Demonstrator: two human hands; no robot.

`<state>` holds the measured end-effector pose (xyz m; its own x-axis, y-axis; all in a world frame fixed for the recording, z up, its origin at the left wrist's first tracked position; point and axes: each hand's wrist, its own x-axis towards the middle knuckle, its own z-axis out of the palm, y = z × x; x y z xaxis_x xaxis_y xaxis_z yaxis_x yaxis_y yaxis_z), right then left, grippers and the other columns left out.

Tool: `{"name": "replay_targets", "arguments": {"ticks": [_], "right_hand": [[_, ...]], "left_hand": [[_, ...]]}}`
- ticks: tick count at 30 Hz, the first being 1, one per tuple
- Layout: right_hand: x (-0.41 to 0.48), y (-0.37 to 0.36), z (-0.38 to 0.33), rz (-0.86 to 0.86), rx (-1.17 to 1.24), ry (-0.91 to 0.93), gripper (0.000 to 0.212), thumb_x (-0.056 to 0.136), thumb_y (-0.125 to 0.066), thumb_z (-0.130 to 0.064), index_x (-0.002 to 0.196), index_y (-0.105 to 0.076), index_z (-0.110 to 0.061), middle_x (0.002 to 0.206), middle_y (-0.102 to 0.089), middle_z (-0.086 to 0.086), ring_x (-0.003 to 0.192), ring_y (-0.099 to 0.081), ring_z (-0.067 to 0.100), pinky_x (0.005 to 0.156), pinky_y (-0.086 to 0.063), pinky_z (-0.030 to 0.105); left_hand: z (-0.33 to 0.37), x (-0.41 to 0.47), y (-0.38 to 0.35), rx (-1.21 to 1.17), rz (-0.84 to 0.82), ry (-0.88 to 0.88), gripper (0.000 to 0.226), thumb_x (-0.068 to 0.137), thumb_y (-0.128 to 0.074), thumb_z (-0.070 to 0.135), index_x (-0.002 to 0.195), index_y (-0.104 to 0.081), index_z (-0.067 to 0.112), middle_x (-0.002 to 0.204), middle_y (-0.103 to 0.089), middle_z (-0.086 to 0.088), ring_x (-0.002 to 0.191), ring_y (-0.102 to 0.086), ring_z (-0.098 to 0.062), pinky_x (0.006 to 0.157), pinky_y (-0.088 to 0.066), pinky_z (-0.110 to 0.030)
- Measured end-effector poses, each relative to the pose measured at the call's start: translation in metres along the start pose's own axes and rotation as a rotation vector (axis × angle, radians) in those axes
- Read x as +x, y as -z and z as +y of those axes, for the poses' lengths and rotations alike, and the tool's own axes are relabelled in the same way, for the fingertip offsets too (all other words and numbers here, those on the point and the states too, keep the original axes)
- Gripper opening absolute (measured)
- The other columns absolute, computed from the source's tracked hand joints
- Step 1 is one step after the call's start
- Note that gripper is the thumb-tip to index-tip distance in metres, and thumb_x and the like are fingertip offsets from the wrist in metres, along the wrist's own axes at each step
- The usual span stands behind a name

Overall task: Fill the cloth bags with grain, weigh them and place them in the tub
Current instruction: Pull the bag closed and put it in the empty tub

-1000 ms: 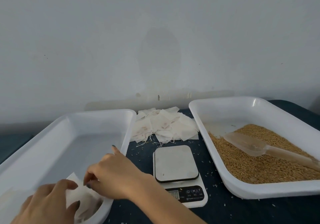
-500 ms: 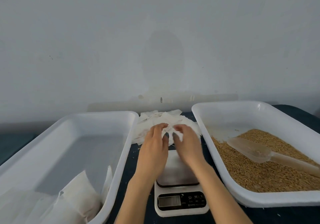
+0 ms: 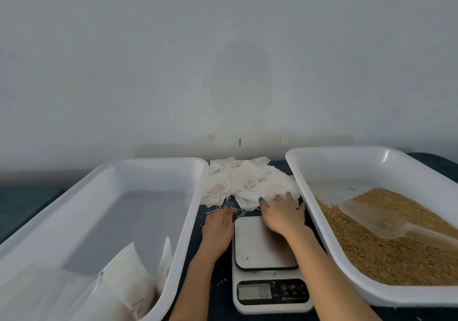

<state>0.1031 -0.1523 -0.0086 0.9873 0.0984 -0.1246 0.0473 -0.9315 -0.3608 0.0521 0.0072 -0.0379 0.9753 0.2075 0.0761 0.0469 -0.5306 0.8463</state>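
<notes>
While both hands reach forward, the pile of empty cloth bags [image 3: 247,184] lies on the desk [image 3: 221,296] at the far middle, between the two white tubs and just beyond the scale [image 3: 265,243]. Loose strings hang off its near edge. Right hand [image 3: 282,217] lies palm-down on the pile's near right corner, fingers spread and fairly straight, grip open and flat on the cloth with nothing closed in it. Left hand [image 3: 218,229] is at the pile's near edge by the strings, one painted fingertip touching there; the other fingers are tucked out of sight, so I cannot tell whether its grip has hold of a bag or a string. Right forearm crosses over the scale plate; the plate carries nothing and the display is lit, digits unreadable. Left tub [image 3: 153,164] holds a few filled bags [image 3: 124,276] bunched in its near corner, leaning on the right wall. Right tub [image 3: 347,152] holds grain [image 3: 396,258] over its near part, with a clear plastic scoop [image 3: 371,217] lying on top, handle toward the right. Scattered grains dot the dark desk. Plain pale wall [image 3: 223,60] behind.
</notes>
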Motion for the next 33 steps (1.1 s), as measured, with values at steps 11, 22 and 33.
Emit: {"name": "replay_targets", "arguments": {"ticks": [11, 22, 33], "right_hand": [[-0.041, 0.013, -0.002, 0.434, 1.222, 0.402, 0.029, 0.088, -0.069, -0.005, 0.086, -0.075, -0.034, 0.096, -0.073, -0.018, 0.095, -0.066, -0.003, 0.077, -0.052, 0.014], [-0.051, -0.001, 0.015, 0.366, 1.31, 0.36, 0.034, 0.079, -0.072, -0.028, 0.11, -0.06, -0.019, 0.094, -0.075, -0.005, 0.084, -0.07, 0.006, 0.073, -0.053, 0.016], [-0.066, 0.006, 0.003, 0.285, 1.212, 0.386, 0.037, 0.091, -0.049, -0.045, 0.1, -0.07, -0.017, 0.091, -0.076, -0.001, 0.089, -0.072, 0.014, 0.075, -0.059, 0.028]], "left_hand": [[0.025, -0.009, 0.005, -0.597, 0.016, -0.136, 0.039, 0.092, -0.068, 0.037, 0.127, -0.055, 0.029, 0.126, -0.064, 0.009, 0.118, -0.061, -0.009, 0.096, -0.052, -0.028], [0.038, -0.02, 0.012, -0.743, 0.076, -0.248, 0.003, 0.094, -0.065, 0.014, 0.095, -0.066, 0.011, 0.071, -0.059, 0.0, 0.067, -0.054, -0.011, 0.062, -0.051, -0.025], [0.039, -0.03, 0.015, 0.117, 0.6, -0.792, 0.035, 0.068, -0.084, -0.008, 0.092, -0.08, 0.017, 0.095, -0.064, -0.001, 0.088, -0.062, -0.016, 0.066, -0.054, -0.025]]}}
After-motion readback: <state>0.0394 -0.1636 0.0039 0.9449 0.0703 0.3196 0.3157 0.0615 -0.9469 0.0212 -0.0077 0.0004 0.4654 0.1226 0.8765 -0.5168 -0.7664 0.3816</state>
